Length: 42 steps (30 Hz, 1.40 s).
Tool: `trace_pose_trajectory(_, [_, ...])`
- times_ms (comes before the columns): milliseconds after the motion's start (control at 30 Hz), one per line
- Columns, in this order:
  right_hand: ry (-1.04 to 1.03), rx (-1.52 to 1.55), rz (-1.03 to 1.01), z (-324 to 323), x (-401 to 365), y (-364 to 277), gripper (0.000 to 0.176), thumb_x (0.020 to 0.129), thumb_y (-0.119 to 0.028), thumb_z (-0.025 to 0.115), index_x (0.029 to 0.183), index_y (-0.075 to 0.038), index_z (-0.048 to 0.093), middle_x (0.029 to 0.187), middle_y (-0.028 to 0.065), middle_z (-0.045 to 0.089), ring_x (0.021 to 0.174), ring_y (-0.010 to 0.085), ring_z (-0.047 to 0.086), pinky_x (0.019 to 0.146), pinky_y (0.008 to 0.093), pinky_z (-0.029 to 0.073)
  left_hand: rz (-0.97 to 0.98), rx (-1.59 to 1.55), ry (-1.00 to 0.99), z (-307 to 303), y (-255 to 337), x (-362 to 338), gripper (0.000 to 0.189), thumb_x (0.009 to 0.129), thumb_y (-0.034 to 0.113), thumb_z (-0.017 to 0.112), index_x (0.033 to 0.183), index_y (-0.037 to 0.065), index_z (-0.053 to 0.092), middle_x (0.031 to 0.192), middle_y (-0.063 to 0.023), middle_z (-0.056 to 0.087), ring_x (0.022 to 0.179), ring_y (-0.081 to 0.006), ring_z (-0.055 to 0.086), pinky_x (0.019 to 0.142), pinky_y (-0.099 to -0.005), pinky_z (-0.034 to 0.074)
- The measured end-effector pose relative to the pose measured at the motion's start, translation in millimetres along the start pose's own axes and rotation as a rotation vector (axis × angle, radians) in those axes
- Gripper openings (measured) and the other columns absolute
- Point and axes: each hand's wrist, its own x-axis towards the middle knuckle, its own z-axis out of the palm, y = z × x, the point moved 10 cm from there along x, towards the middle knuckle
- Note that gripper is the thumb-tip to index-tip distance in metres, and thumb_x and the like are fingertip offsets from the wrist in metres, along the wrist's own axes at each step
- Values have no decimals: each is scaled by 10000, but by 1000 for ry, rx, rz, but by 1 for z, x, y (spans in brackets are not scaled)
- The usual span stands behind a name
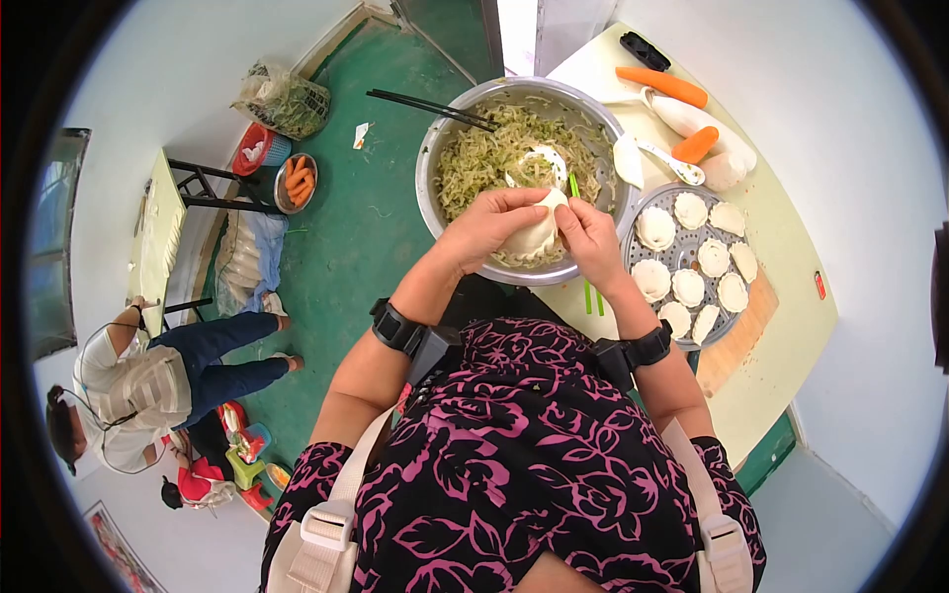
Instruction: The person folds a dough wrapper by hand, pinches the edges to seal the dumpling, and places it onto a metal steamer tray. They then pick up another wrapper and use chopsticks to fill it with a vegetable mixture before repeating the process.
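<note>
A folded dough dumpling (pixel 535 237) is pinched along its edge between the fingers of my left hand (pixel 491 225) and my right hand (pixel 591 240). Both hands are over a large metal bowl (pixel 427 188) of shredded vegetable filling (pixel 474 163). Something white, partly hidden, lies in the filling just beyond my fingers. Green chopsticks (pixel 587 296) pass under my right hand across the bowl's near rim. Black chopsticks (pixel 425 106) rest on its far left rim. To the right, a perforated metal steamer tray (pixel 692 237) carries several shaped dumplings (pixel 713 258).
On the table (pixel 781 326) lie carrots (pixel 672 87), a white radish (pixel 697 124), a white spoon (pixel 672 163) and a wooden board (pixel 741 336). At left, a person (pixel 138 381) stands by another table (pixel 158 227); another person (pixel 198 479) sits nearby. A carrot bowl (pixel 296 203) stands on the floor.
</note>
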Motion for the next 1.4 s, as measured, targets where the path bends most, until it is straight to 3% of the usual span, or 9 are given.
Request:
trace_pose_trajectory(167, [-4,135,86,3,0,13,284,845,-207,492,653,2,469,520,13,426,492,63,371,444,231,314,32,29,12,-4,4,1,310,798,114,538,1074,-27,531,966,-68,581,832,-99,552,744,-214,437])
trace_pose_trajectory(367, [10,-283,-103,-1,-5,-19,289,842,-227,500,661,-2,486,501,60,447,459,110,405,439,259,342,12,22,-30,-4,2,2,301,789,111,549,1061,-17,542,959,-55,586,827,-95,554,741,-218,436])
trace_pose_trajectory(467, [83,-335,-221,-13,-10,-33,307,840,-255,504,666,-3,490,501,87,462,447,159,429,445,278,357,-31,-62,-31,-6,-1,1,300,789,103,545,1063,-19,540,958,-66,587,821,-103,563,739,-223,445])
trace_pose_trajectory(600, [141,-241,-103,-28,-5,-14,321,836,-284,505,671,-8,490,520,96,478,463,184,458,459,288,370,-70,-187,-41,-6,-5,-1,300,791,96,539,1067,-20,535,953,-70,589,816,-107,570,737,-225,456])
trace_pose_trajectory(767, [63,-194,-145,-14,-4,-16,314,836,-284,504,686,-9,489,527,103,474,473,175,454,466,288,368,-99,-139,-88,2,-8,-1,291,796,94,527,1068,-10,534,948,-58,588,824,-104,568,738,-225,457])
trace_pose_trajectory(1167, [27,-399,-198,-1,-5,-27,284,836,-239,480,658,-19,462,537,162,444,482,309,455,449,354,355,-42,132,-98,-1,-8,1,318,801,98,528,1106,7,517,956,-38,577,849,-75,536,759,-198,421])
trace_pose_trajectory(1267, [44,-414,-199,-4,-8,-25,309,851,-257,461,657,-17,480,522,132,462,462,268,475,445,331,363,-44,106,-73,-3,-4,0,300,805,104,525,1089,5,524,937,-35,580,835,-71,538,748,-200,426])
trace_pose_trajectory(1400, [61,-106,-124,-19,-7,-12,333,865,-265,451,668,-2,505,526,78,493,468,174,486,462,281,379,-67,82,-66,-8,-5,2,253,809,111,524,1035,0,545,910,-35,585,798,-72,550,722,-204,440])
